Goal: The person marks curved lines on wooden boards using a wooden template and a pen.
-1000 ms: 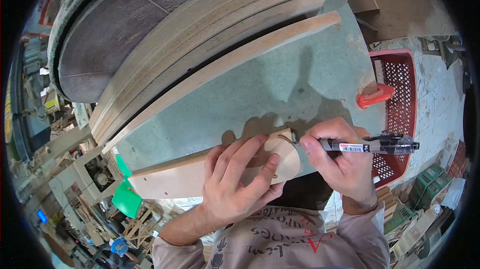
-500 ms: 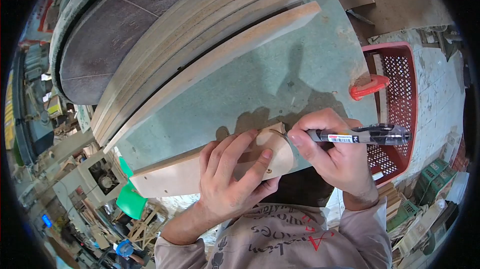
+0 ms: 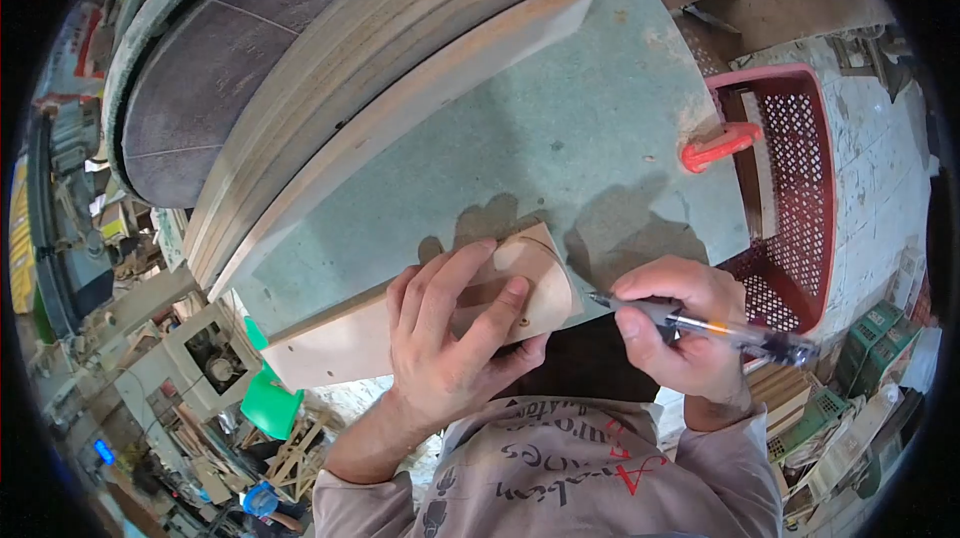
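Note:
My left hand point(image 3: 445, 328) presses a pale wooden piece with a rounded end point(image 3: 548, 290) down onto the end of a long wooden board point(image 3: 320, 350). Its thumb and fingers lie over the piece, hiding part of it. One small dark hole shows near the rounded piece's lower edge. In my right hand point(image 3: 712, 290) is a black and clear pen point(image 3: 735, 331), its tip pointing left. That tip sits just right of the rounded end, apart from it. A square corner of the board shows beyond the curve.
Several curved wooden strips point(image 3: 400, 68) stand along the greenish table point(image 3: 610, 128), beside a large dark sanding disc point(image 3: 235, 68). A red clamp-like handle point(image 3: 722, 147) sticks out at the right edge. Beyond it stands a dark red perforated basket point(image 3: 800, 178).
The pen has moved from the top of the rounded end down and right, off the wood. My left hand still presses the piece; the view has shifted slightly.

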Tool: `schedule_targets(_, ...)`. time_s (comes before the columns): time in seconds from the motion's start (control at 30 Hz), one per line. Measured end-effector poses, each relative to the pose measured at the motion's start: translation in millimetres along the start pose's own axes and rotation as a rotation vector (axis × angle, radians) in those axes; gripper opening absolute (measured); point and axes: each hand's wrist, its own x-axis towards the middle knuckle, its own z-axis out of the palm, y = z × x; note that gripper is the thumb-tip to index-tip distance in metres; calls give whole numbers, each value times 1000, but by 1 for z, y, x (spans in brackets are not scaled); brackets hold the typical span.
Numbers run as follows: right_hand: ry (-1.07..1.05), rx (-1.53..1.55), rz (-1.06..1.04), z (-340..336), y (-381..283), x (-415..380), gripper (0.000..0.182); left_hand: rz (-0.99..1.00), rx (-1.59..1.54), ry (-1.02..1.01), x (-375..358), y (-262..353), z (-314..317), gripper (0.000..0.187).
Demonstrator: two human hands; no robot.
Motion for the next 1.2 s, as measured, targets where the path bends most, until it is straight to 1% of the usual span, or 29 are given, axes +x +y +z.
schedule_targets(0.03, -20, -33, -44, 0, 2, -1, 18, 1, 0, 4, 0, 0, 0, 61)
schedule_targets(0.07, -16, -32, -42, 2, 4, -1, 18, 3, 0, 0, -1, 0, 1, 61)
schedule_targets(0.13, 21, -48, -140, 7, 7, -3, 20, -11, 8, 22, -4, -1, 3, 62)
schedule_targets(0.47, 54, -112, -160, 12, 7, -3, 24, -13, 3, 4, -5, -2, 2, 64)
schedule_targets(0.9, 62, -139, -133, 14, 6, -2, 24, -21, 1, 0, -5, -2, 2, 62)
schedule_targets(1.0, 50, -175, -173, 14, 7, -3, 25, -15, -2, 2, -4, -2, 2, 62)
schedule_targets(1.07, 40, -163, -220, 14, 7, -4, 34, -12, 5, 2, -4, -2, 2, 62)
schedule_targets(1.2, 3, -168, -214, 13, 6, -7, 34, -13, 9, 14, -5, -2, 3, 61)
